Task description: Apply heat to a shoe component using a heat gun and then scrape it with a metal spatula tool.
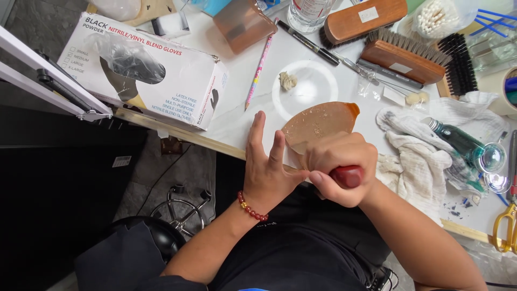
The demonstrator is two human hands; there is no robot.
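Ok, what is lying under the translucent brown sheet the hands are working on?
Under the translucent brown sheet lie the white tabletop and the lower edge of a flat white disc. The right hand, gripping a red handle, and the left hand cover its near part.

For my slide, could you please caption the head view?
Right hand grips a red-handled tool against a brown leather piece, steadied by the left hand.

glove box (145, 67) left, brushes (388, 37) behind, cloth (425, 145) right
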